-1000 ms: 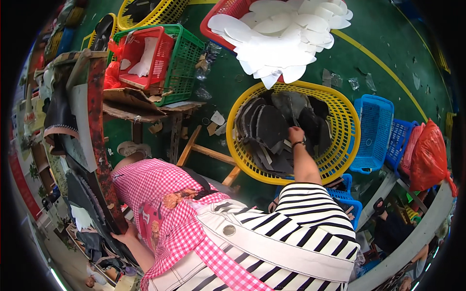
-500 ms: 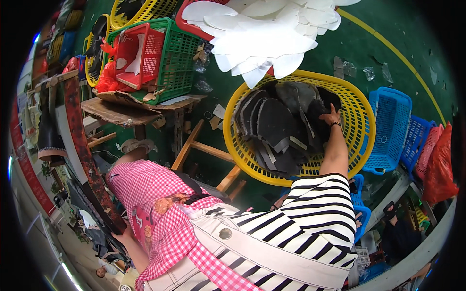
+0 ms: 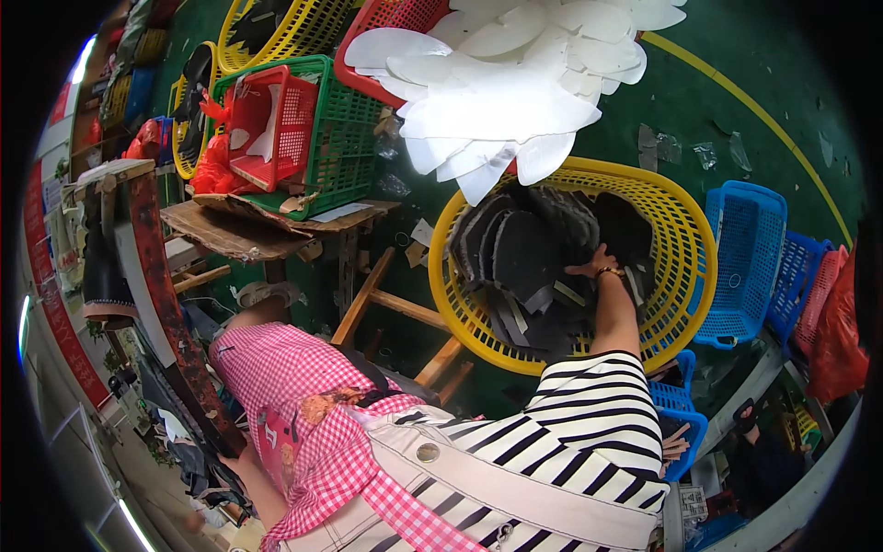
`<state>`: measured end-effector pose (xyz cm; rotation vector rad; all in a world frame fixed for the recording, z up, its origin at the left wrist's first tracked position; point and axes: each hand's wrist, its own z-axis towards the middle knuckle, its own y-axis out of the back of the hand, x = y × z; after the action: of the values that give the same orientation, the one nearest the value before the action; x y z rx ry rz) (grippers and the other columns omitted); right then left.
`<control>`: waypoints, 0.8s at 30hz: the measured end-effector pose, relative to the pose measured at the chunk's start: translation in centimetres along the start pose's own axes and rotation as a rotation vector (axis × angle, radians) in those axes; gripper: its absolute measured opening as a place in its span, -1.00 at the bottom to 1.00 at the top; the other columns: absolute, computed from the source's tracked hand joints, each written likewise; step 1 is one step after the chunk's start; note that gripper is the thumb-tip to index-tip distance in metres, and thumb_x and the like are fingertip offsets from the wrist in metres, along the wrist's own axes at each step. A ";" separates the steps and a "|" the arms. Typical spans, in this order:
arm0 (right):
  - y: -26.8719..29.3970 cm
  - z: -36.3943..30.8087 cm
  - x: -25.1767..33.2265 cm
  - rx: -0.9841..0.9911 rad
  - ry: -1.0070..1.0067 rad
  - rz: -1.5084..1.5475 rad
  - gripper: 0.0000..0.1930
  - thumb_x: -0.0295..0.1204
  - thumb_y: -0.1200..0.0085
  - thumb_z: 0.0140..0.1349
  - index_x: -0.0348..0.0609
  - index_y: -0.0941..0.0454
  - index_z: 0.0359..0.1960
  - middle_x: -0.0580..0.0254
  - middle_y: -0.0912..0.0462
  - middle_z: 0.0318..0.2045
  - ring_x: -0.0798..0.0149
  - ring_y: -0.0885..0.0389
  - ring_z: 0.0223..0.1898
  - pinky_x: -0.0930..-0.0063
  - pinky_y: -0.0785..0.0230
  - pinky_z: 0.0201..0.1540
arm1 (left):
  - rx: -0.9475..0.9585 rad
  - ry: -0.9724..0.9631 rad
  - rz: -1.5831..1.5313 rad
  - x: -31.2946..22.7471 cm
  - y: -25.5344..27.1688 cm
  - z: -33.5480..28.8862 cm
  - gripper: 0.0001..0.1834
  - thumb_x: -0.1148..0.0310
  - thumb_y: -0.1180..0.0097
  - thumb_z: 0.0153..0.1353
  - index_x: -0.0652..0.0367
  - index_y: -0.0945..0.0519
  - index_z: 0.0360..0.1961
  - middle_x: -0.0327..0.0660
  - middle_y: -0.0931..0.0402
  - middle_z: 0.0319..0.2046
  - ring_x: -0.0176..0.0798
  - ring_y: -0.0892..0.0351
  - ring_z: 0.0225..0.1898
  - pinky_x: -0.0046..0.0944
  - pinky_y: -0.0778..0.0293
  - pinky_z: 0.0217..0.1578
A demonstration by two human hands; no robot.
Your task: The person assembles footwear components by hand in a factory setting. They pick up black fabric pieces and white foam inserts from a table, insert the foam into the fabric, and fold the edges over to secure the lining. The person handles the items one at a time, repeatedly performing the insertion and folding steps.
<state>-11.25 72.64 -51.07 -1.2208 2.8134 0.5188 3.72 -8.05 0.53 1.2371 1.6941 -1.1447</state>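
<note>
A yellow oval plastic basket [image 3: 448,317] holds stacks of dark grey cut pieces [image 3: 520,248], curved and flat like leather or felt. My right hand [image 3: 594,264] reaches down into it, over the right part of the pieces. Its thumb points left, apart from the other fingers, and nothing shows gripped in it. At the lower left, my left hand [image 3: 241,458] rests by the edge of a rusty, dark red beam [image 3: 175,294]. Its fingers are mostly hidden there.
White leaf-shaped sheets [image 3: 501,101] pile up beyond the basket. Blue baskets [image 3: 743,262] and a red bag [image 3: 839,336] stand to the right. To the left, a green crate [image 3: 345,138] sits on a wooden bench [image 3: 235,230]; a wooden stool frame [image 3: 405,304] stands beside the yellow basket.
My right hand has moved left and nearer to me within the basket. The grey piece it was touching now lies differently among the stacks. The whole view has shifted slightly.
</note>
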 end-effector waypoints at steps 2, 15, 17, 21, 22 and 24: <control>-0.2 -3.1 1.8 -0.051 -0.047 -0.066 0.33 0.15 -0.45 -0.29 0.28 0.28 0.46 -0.29 0.02 0.38 -0.26 -0.01 0.39 -0.23 0.04 0.33 | -0.026 0.001 0.017 -0.4 0.6 -0.4 -0.46 -0.11 -0.04 0.16 0.06 -0.56 0.00 -0.15 -0.56 -0.01 0.05 -0.54 0.02 0.09 -0.49 -0.02; 3.3 -2.5 -3.5 -0.531 0.119 -0.102 -0.65 -0.45 -0.08 0.17 0.06 -0.42 0.01 0.07 -0.68 -0.19 -0.05 -0.64 -0.07 0.07 -0.53 -0.11 | 0.258 0.083 0.101 1.5 -0.7 -2.1 -0.41 -0.14 -0.02 0.18 0.06 -0.51 0.08 -0.14 -0.53 0.05 0.01 -0.50 0.08 0.03 -0.46 0.03; 5.2 -5.2 -5.1 -0.502 0.119 -0.134 -0.58 -0.43 -0.11 0.14 0.09 -0.41 0.07 0.01 -0.65 -0.15 -0.08 -0.63 -0.05 0.05 -0.52 -0.09 | -0.068 0.040 0.037 2.8 -3.0 -4.8 -0.39 -0.14 -0.02 0.18 0.07 -0.50 0.09 -0.13 -0.52 0.06 0.01 -0.50 0.09 0.03 -0.45 0.04; 9.0 -9.9 -7.3 -0.489 0.170 -0.204 -0.56 -0.42 -0.10 0.08 0.12 -0.46 0.07 -0.04 -0.62 -0.08 -0.09 -0.60 -0.01 0.05 -0.50 -0.03 | -0.023 0.137 0.011 3.6 -2.8 -7.8 -0.32 -0.16 -0.05 0.16 0.15 -0.46 0.12 -0.08 -0.49 0.09 0.03 -0.46 0.12 0.04 -0.41 0.09; 9.8 -11.3 -7.3 -0.494 0.221 -0.256 -0.56 -0.42 -0.09 0.08 0.12 -0.47 0.06 -0.05 -0.62 -0.06 -0.08 -0.60 0.00 0.07 -0.50 -0.01 | -0.004 0.161 0.006 3.4 -2.0 -7.2 -0.29 -0.17 -0.06 0.15 0.19 -0.46 0.12 -0.07 -0.49 0.09 0.04 -0.46 0.11 0.04 -0.41 0.10; 11.6 -12.9 -7.6 -0.446 0.269 -0.346 -0.57 -0.41 -0.06 0.05 -0.01 -0.51 0.03 -0.08 -0.59 -0.01 -0.05 -0.57 0.05 0.12 -0.46 0.08 | 0.123 0.285 -0.015 3.2 -0.8 -7.9 -0.24 -0.19 -0.09 0.11 0.26 -0.45 0.11 -0.04 -0.50 0.07 0.05 -0.47 0.10 0.06 -0.39 0.13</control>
<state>-13.01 81.35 -34.29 -1.9428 2.6695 1.0630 1.65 0.28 0.42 1.5263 1.8647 -1.1383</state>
